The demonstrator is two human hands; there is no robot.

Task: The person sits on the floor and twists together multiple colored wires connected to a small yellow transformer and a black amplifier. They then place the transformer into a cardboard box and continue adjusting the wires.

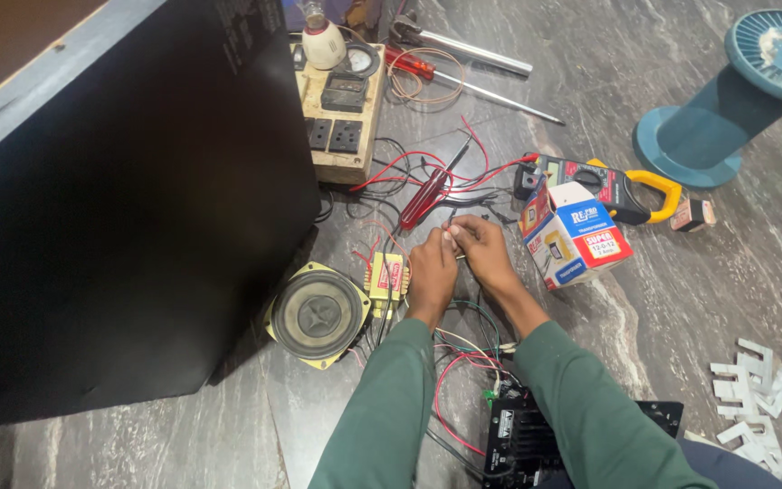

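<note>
So both hands, left hand (432,263) and right hand (480,246), are pinched onto thin wire ends (454,237) just above the yellow transformer (386,279). Looks mid-job to me: the join isn't finished, and the circuit board (536,439) wires lie loose.

box: a small cardboard carton (573,234) stands tilted on the dark marbled floor, just right of the person's right hand (481,252); white body with blue, red and yellow panels.
box top label: a red and white sticker (601,243) sits on the carton's upward face, near its right corner.
box neighbour: the carton lies just in front of a yellow and dark clamp meter (610,186), partly covering it.
transformer label: a red sticker (383,274) on the yellow transformer (387,281), just left of the left hand (431,270).
dial: a round white gauge face (357,60) on the wooden switch board (344,109), top centre.
</note>
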